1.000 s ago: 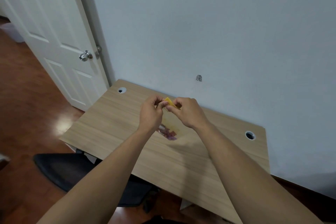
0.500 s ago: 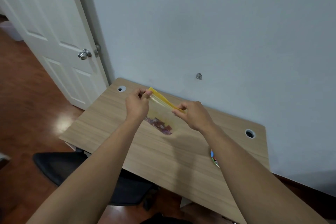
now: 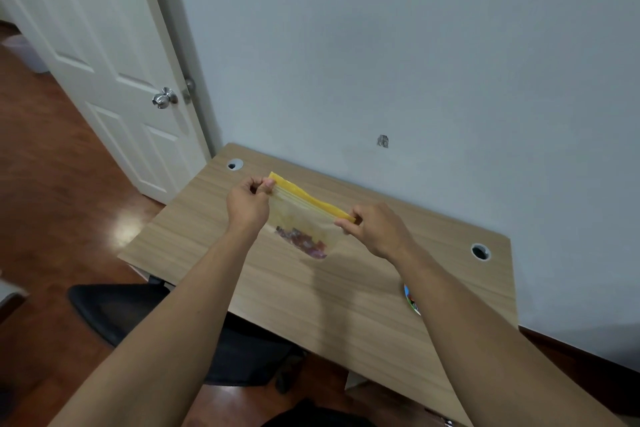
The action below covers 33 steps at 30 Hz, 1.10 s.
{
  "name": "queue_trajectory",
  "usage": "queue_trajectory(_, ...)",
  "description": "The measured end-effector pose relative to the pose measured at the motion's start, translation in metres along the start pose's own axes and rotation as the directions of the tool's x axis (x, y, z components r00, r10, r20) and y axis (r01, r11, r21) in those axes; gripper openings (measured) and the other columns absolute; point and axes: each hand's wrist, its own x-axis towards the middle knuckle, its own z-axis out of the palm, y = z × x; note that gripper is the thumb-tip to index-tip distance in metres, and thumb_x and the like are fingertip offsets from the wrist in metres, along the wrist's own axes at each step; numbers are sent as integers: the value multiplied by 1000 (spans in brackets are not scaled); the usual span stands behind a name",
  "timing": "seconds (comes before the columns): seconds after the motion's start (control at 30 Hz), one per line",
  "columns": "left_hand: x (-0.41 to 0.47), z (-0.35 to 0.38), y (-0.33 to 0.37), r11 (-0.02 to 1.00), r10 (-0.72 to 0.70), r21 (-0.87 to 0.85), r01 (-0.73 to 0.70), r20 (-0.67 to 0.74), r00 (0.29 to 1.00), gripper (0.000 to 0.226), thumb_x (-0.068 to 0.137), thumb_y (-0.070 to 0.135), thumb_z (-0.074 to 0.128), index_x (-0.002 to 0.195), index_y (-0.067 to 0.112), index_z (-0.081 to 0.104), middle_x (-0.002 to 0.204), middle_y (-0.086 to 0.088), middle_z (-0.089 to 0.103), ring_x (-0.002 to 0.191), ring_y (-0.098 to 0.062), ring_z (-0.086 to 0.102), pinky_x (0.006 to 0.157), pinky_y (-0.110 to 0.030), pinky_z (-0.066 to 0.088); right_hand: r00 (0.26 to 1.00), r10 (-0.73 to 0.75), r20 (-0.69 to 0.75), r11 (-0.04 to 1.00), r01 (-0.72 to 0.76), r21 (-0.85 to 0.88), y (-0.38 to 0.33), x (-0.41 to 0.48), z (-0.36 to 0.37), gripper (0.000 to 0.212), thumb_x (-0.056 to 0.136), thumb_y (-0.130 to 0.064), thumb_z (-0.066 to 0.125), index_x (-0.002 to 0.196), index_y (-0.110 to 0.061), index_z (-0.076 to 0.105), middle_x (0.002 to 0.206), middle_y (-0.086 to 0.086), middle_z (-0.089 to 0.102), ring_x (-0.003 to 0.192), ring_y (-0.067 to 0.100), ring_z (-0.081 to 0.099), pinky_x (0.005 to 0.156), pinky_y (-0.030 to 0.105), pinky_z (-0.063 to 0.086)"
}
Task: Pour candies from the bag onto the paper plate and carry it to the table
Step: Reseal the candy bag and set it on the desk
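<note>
Head view. Both bare arms reach forward over a wooden counter [image 3: 346, 302] set against a pale wall [image 3: 415, 45]. The left hand [image 3: 247, 203] and the right hand [image 3: 375, 229] hold a clear bag [image 3: 301, 218] stretched between them above the counter. The bag has a yellow zip strip [image 3: 311, 199] along its top edge, running from the left hand down to the right.

Left fingers [image 3: 268, 185] are pressed together, pinching the left end of the strip. Right fingers [image 3: 348, 224] are likewise closed in a pinch on the right end of the strip. Whether the zip is parted cannot be told.

The candies [image 3: 303, 242], dark red and purple, sit bunched in the bottom of the bag, near its lower right corner.

The paper plate [image 3: 411, 300] lies on the counter to the right; only a thin coloured edge shows, the rest hidden behind the right forearm.

Two round cable holes are set in the counter, one at the far left corner [image 3: 234, 165], one at the far right [image 3: 480, 251]. A white door [image 3: 104, 55] with a metal knob [image 3: 163, 98] stands at left. A black chair [image 3: 138, 308] sits below the near edge of the counter, on a wooden floor [image 3: 45, 184].
</note>
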Motion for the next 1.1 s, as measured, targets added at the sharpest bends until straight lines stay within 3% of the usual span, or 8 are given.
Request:
queue_trajectory(0.13,-3,-6,-7,999,8,53,-10,33,999,19,102,30,71,83,26,73,84,5,75,74,-8,65,66,-20,49,1000,-13,22,1000,13,14,8,-1,2,51,92,-67,67,68,-23,69,66,-6,68,65,15,61,66,40,52)
queue_trajectory(0.3,-8,-11,-21,983,63,168,-79,98,993,20,104,28,69,91,15,73,81,-1,72,74,-16,61,62,-23,46,994,-75,81,996,79,-48,13,-3,10,50,98,-62,63,73,-19,69,73,-1,73,73,25,66,70,45,54)
queue_trajectory(0.43,-15,-19,-36,920,149,319,-228,251,956,17,104,24,69,94,11,70,85,2,71,80,-17,63,66,-20,44,991,-62,118,997,68,-40,25,-13,22,45,100,-57,64,77,-19,69,79,2,74,80,29,67,73,47,54)
queue_trajectory(0.6,-26,-21,-64,829,197,412,-378,417,887,16,99,13,75,93,-1,68,93,-16,74,91,-34,68,79,-39,49,987,36,157,998,-29,-48,46,-42,59,41,101,-55,62,93,-16,73,94,9,78,94,35,70,79,47,55)
queue_trajectory(0.8,-29,-18,-93,825,135,451,-340,428,894,19,96,19,79,98,1,75,98,-20,67,87,-37,67,83,-42,54,964,117,237,993,-106,-59,52,-53,91,31,103,-46,63,99,-16,72,103,11,78,102,37,71,81,46,56)
queue_trajectory(0.93,-30,-10,-101,863,29,451,-228,406,913,22,96,27,80,99,5,78,84,-11,74,85,-36,74,78,-40,57,942,186,279,982,-187,-23,61,-58,101,22,103,-36,63,99,-17,75,106,8,79,103,35,71,85,46,57)
queue_trajectory(1.03,-32,-2,-103,898,-36,417,-142,390,920,23,97,26,79,99,3,77,88,-17,80,81,-36,80,81,-45,62,932,208,298,976,-219,4,67,-60,104,18,103,-27,62,99,-18,76,104,7,79,103,33,70,86,45,56)
queue_trajectory(1.1,-32,3,-104,900,-53,417,-123,386,921,23,98,25,78,98,2,78,90,-17,82,78,-34,82,76,-40,62,930,222,293,969,-243,37,71,-61,105,17,103,-25,62,99,-17,77,103,7,79,102,32,70,86,45,55)
